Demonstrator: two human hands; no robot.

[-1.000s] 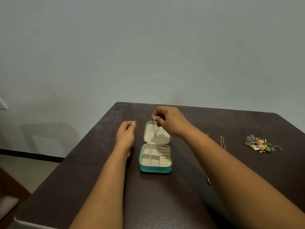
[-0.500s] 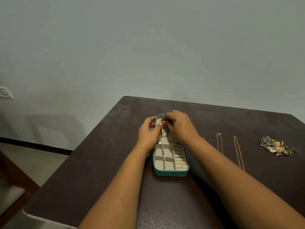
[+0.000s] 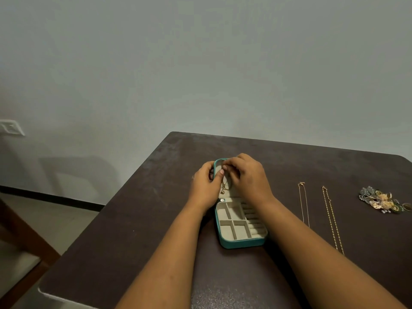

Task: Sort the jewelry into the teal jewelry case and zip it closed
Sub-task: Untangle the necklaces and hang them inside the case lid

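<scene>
Both hands, left hand (image 3: 204, 186) & right hand (image 3: 246, 179), pinch a thin gold necklace (image 3: 224, 187) against the open lid of the teal jewelry case (image 3: 242, 243) on the table (image 3: 145, 219); prob light, limp, tangle-prone, so best held near the clasp w/ fingertips.

**Both hands meet, fingers curled**

Left hand (image 3: 205, 186) and right hand (image 3: 247, 178) are fingertip to fingertip — fingers bent in a pinch, what they pinch too small to tell. Both forearms stretch forward, bare, converging toward the wrists.
</scene>
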